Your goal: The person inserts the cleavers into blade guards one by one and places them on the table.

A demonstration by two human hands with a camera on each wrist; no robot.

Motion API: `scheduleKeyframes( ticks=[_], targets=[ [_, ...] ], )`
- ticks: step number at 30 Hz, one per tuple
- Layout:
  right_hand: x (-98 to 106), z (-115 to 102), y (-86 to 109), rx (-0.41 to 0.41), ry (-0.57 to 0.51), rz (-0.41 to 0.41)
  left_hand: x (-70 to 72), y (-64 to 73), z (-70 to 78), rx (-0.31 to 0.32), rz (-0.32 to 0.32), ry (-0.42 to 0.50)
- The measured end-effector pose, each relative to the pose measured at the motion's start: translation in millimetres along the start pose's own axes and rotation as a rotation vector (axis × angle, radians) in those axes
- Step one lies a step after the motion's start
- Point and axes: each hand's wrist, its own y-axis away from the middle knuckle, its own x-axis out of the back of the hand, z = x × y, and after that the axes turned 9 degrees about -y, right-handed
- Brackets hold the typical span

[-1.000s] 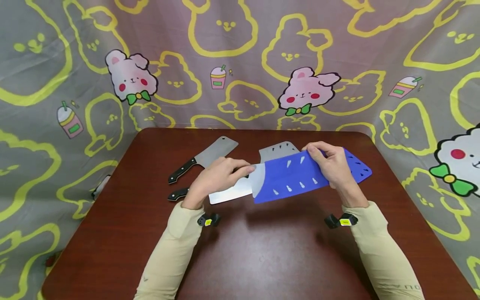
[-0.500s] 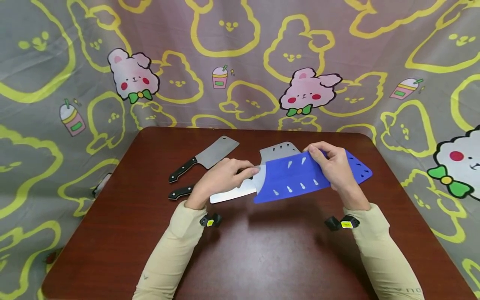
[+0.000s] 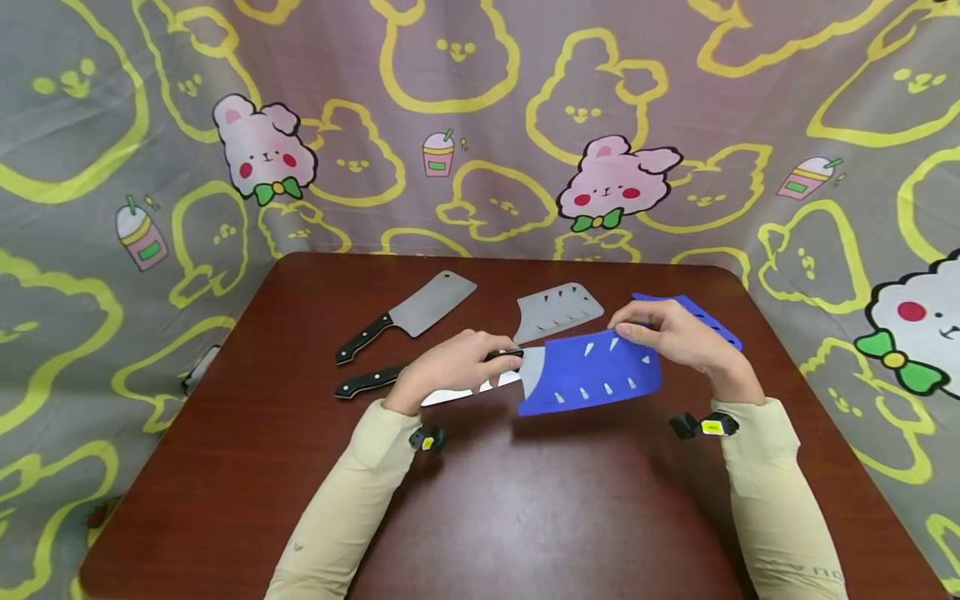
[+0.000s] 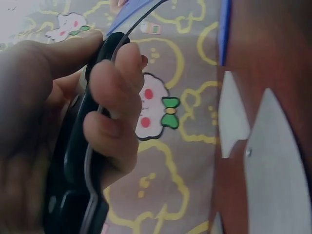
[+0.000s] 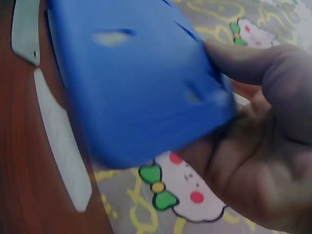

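Observation:
My left hand (image 3: 461, 367) grips the black handle (image 4: 73, 151) of a wide-bladed knife. The blade is inside a blue slotted blade cover (image 3: 577, 379), with only a pale strip of blade (image 3: 532, 367) showing beside the handle. My right hand (image 3: 686, 337) pinches the cover's upper edge near its far end, thumb on one face, as the right wrist view also shows. Knife and cover are held level above the table. Behind my left hand lies a second knife, its black handle (image 3: 367, 382) pointing left and much of its blade hidden.
A cleaver (image 3: 435, 302) with a black handle lies at the back left of the brown table (image 3: 480, 517). A grey slotted blade cover (image 3: 558, 310) lies at the back middle. Another blue cover (image 3: 708, 315) lies behind my right hand. A patterned curtain (image 3: 495, 100) surrounds the table.
My right hand has gone from a fuller hold around the blue cover to a pinch on its upper edge, uncovering its end. Knife and cover have dropped slightly.

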Motion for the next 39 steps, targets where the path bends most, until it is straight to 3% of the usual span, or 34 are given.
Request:
scheduleKeyframes(
  ticks=[6, 14, 21, 25, 30, 33, 36, 39],
  targets=[
    [2.2, 22.4, -8.1, 0.008, 0.095, -0.12, -16.7, -9.9, -3.8, 0.016, -0.09, 0.017],
    [3.6, 41.4, -15.4, -0.041, 0.082, -0.274, -33.8, -19.5, -6.7, 0.006, -0.195, 0.059],
    [-0.4, 53.2, -19.4, -0.044, 0.065, -0.357, -41.1, -22.8, -9.1, 0.045, -0.26, 0.054],
    [-3.8, 55.8, -20.5, -0.116, 0.027, -0.4, -42.7, -23.2, -9.7, 0.042, -0.288, 0.031],
    [-5.7, 55.8, -20.2, -0.229, 0.009, -0.428, -43.8, -23.4, -9.3, -0.01, -0.284, -0.04],
    [-5.6, 54.8, -19.9, -0.249, 0.046, -0.43, -43.3, -21.6, -8.4, -0.018, -0.255, -0.118],
    [-4.4, 49.8, -17.1, -0.269, 0.093, -0.407, -40.8, -18.3, -7.2, -0.016, -0.223, -0.181],
    [0.1, 43.5, -13.2, -0.283, 0.138, -0.348, -35.7, -12.8, -8.4, -0.014, -0.17, -0.185]
  ],
)
